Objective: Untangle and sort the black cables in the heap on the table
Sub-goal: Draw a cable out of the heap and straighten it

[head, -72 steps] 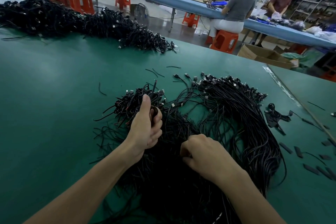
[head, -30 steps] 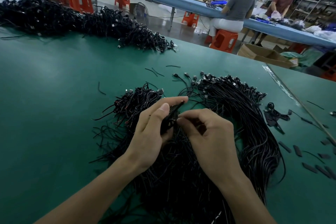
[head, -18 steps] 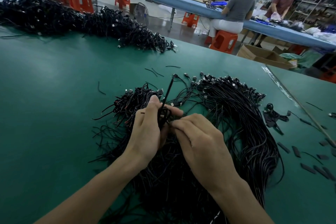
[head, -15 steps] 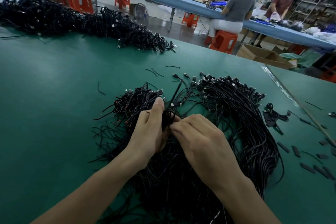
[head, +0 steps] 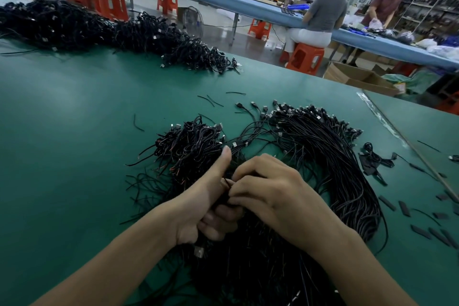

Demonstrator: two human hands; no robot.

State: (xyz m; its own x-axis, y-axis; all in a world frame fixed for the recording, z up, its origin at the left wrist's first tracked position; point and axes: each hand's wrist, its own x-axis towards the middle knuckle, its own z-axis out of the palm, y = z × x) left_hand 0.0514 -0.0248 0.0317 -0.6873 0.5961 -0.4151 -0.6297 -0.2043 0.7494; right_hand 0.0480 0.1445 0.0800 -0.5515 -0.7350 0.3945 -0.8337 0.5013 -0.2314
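**Left hand** [head: 196, 208]: centre of the frame, low over the heap [head: 253, 271]. Its fingers [head: 218, 222] are curled round a bunch [head: 221, 198] of black cables. The thumb [head: 224, 160] is straight and points up-frame. 1 metal plug [head: 198, 252] shows just below the palm.

**Right hand** [head: 275, 196]: just right of the left hand and touching it. Its fingertips [head: 234, 190] are pressed together, pinching a thin strand [head: 227, 181] at the top of the bunch. The rest of the strand is hidden between the 2 hands.

**Heap:** lies on the green table [head: 62, 144], filling the lower centre of the frame beneath the hands and forearms.
- Upper-left part: a tangled clump [head: 188, 144] with loose ends sticking out to the left.
- Right part: a sheaf [head: 335, 161] of cables lying parallel. Their plugs are lined up at the upper end, and the cables curve down the right side of the frame.

**Other items on the table:**
- A 2nd pile [head: 87, 27] of black cables along the upper left edge, well apart from the heap.
- Short wire offcuts [head: 211, 100] above the heap.
- Flat black strips [head: 387, 202] scattered at the right edge.

**Background, upper right:**
- 1 seated person [head: 323, 12] on an orange stool [head: 305, 57] at a long blue table [head: 248, 6].
- 1 standing person [head: 387, 2] beyond that table.
- An open cardboard box [head: 360, 77] on the floor.
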